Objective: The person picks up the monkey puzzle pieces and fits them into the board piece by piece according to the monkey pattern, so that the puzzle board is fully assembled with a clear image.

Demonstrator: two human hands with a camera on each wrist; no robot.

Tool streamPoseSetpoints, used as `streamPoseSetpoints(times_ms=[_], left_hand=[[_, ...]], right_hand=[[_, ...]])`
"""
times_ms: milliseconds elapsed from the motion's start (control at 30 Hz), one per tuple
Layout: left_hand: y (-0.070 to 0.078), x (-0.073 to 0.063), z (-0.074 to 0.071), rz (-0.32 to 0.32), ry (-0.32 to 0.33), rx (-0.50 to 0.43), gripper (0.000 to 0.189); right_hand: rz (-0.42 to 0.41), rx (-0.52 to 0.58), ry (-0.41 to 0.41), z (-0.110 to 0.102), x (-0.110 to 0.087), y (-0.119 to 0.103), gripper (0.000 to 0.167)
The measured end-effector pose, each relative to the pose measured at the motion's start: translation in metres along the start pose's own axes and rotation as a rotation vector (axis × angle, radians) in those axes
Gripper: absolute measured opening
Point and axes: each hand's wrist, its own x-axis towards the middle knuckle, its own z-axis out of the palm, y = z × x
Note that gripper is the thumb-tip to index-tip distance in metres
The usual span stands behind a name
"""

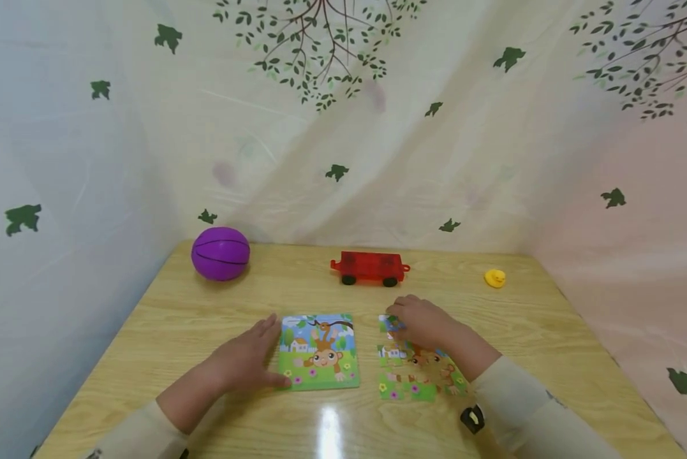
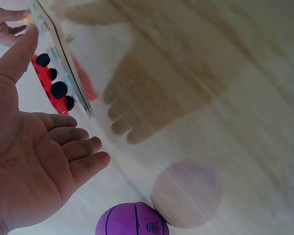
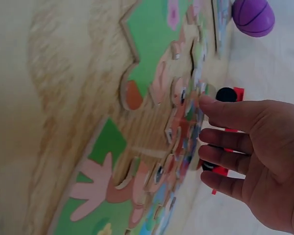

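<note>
A square picture board [image 1: 320, 373] with a cartoon monkey lies flat on the table. My left hand [image 1: 242, 360] rests along its left side, the thumb over its lower left corner and the fingers by its upper left edge. In the left wrist view those fingers [image 2: 83, 152] are nearly straight and grip nothing. To the right lie loose jigsaw pieces [image 1: 423, 391], laid close together with gaps into a similar monkey picture. Over their upper part is my right hand [image 1: 426, 324]. In the right wrist view its fingers [image 3: 228, 159] are loosely bent, with the thumb tip at the far pieces.
Towards the back of the wooden table [image 1: 286, 280] stand a purple ball [image 1: 221, 254] at left, a red toy wagon [image 1: 372, 266] in the middle and a yellow rubber duck [image 1: 495, 278] at right. A patterned cloth [image 1: 286, 159] hangs behind and at both sides.
</note>
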Motion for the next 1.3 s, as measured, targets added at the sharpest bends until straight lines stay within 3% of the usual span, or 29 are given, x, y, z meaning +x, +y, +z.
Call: streamPoseSetpoints(times_ms=[233,467,600,1067,1300], left_hand=[[0.000,0.001,0.002,0.005,-0.043,-0.007,0.108],[0.000,-0.001,0.001,0.006,-0.079,0.002,0.105],[0.001,0.000,-0.001,-0.002,-0.083,0.014,0.103],[0.002,0.003,-0.003,0.014,-0.092,0.035,0.104],[0.004,0.003,-0.004,0.020,-0.095,0.030,0.103]], right_hand=[[-0.084,0.020,0.046,0.005,0.004,0.004,0.030],[-0.143,-0.051,0.109,0.003,0.008,-0.002,0.025],[-0.204,-0.050,0.154,-0.005,0.016,-0.018,0.022],[-0.346,-0.121,0.144,-0.009,0.065,-0.086,0.024],[-0.355,-0.141,0.117,-0.001,0.086,-0.106,0.024]])
